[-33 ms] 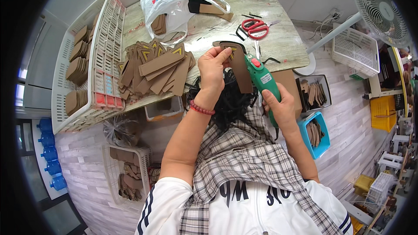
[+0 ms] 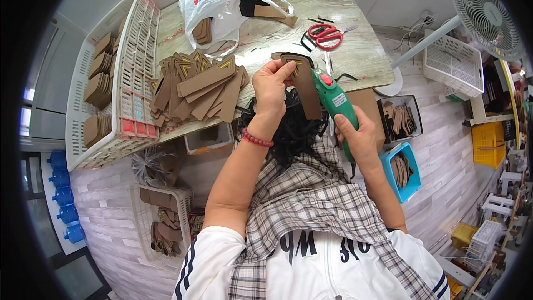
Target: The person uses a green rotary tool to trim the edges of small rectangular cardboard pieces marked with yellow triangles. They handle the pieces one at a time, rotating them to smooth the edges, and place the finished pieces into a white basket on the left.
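Observation:
My left hand (image 2: 272,86) pinches a flat brown piece (image 2: 306,91) with a yellow chevron mark and a black edging at its top. It is held up at the table's near edge. My right hand (image 2: 358,136) is wrapped round a green electric cutter (image 2: 336,100) with a red switch, a pale label and a cord at its lower end. The cutter's head is close beside the brown piece; whether they touch I cannot tell. Below the piece, a heap of black trimmings (image 2: 291,136) lies over my checked apron (image 2: 311,194). Left of my left hand is a pile of similar brown pieces (image 2: 208,86).
Red-handled scissors (image 2: 326,37) and black scraps lie on the table (image 2: 266,39). A plastic bag (image 2: 222,0) stands behind the pile. A white crate (image 2: 119,78) with stacked pieces flanks it. Right are a blue bin (image 2: 411,191) and a fan (image 2: 488,14); another crate (image 2: 141,216) is lower left.

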Available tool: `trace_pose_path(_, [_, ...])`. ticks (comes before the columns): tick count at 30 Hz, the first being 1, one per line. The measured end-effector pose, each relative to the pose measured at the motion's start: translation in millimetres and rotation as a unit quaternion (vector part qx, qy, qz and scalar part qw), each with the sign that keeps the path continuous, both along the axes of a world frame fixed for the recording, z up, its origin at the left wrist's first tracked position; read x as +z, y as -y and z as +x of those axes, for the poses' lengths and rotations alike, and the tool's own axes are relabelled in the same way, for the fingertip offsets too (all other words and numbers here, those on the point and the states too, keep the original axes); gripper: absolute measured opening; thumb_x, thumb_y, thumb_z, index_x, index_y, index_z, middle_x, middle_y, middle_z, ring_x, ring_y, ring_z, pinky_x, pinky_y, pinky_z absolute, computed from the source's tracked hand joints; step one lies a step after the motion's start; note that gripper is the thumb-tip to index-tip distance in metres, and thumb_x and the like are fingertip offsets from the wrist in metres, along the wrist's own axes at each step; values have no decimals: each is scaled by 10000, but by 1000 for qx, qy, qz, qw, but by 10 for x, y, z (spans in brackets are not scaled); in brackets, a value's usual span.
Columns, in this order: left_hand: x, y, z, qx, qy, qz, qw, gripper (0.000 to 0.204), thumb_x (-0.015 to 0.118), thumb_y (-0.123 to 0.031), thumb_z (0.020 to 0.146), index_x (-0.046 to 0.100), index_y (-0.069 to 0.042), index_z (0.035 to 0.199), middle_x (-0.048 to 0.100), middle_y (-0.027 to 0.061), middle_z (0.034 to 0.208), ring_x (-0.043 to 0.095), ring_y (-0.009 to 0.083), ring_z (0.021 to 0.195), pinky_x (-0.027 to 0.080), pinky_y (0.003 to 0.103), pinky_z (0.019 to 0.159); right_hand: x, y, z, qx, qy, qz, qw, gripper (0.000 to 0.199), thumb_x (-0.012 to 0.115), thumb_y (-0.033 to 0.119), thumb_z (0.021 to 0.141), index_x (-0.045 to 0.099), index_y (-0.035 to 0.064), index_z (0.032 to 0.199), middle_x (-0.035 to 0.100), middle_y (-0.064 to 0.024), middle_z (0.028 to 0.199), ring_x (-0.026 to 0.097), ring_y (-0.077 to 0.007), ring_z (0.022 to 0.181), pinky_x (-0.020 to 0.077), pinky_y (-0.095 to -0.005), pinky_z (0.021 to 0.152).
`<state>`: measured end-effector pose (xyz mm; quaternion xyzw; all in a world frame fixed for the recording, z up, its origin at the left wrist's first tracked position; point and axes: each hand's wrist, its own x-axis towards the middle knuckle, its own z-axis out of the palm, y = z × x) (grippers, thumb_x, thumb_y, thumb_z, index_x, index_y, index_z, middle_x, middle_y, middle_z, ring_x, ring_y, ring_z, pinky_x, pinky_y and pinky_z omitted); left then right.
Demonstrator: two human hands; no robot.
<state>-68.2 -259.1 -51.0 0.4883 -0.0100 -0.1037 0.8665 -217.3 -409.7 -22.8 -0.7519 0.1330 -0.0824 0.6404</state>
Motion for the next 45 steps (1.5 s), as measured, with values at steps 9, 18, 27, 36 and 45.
trace_pose_path(9, [122, -92, -13, -31, 65, 84, 994, 66, 636, -49, 858, 662, 9, 876, 661, 20, 774, 573, 60, 628, 465, 201, 571, 52, 23, -29, 5, -5, 6, 1000, 367, 700, 284, 856, 612, -15, 1051, 572, 16, 707, 484, -33, 562, 407, -195, 504])
trace_pose_path(18, [273, -191, 63, -83, 92, 166, 978, 99, 622, -63, 857, 662, 26, 872, 651, 16, 756, 566, 45, 639, 465, 198, 572, -13, 90, -69, 26, -3, -13, 1000, 384, 713, 294, 843, 615, -14, 1051, 546, 21, 660, 475, -36, 557, 393, -204, 498])
trace_pose_path(27, [263, -206, 55, -134, 111, 194, 965, 59, 644, -44, 828, 653, 13, 818, 599, -31, 716, 497, 34, 649, 409, 196, 579, -12, 85, -60, 29, 5, -6, 1000, 396, 713, 301, 843, 610, -14, 1060, 538, 21, 653, 474, -37, 556, 388, -207, 493])
trace_pose_path(36, [311, -234, 62, -181, 153, 266, 934, 98, 659, -67, 807, 664, 27, 833, 599, -17, 694, 503, 47, 653, 419, 231, 594, 12, 123, -58, 37, 10, 13, 999, 366, 717, 251, 843, 605, -16, 1067, 539, 25, 665, 473, -36, 572, 389, -206, 500])
trace_pose_path(45, [590, -281, 190, -270, 187, 387, 862, 140, 677, -77, 758, 669, 40, 834, 620, 46, 717, 547, 108, 686, 451, 282, 654, 22, 183, -69, 43, -5, 1, 999, 397, 727, 259, 833, 605, -16, 1093, 547, 26, 688, 482, -38, 595, 394, -206, 519])
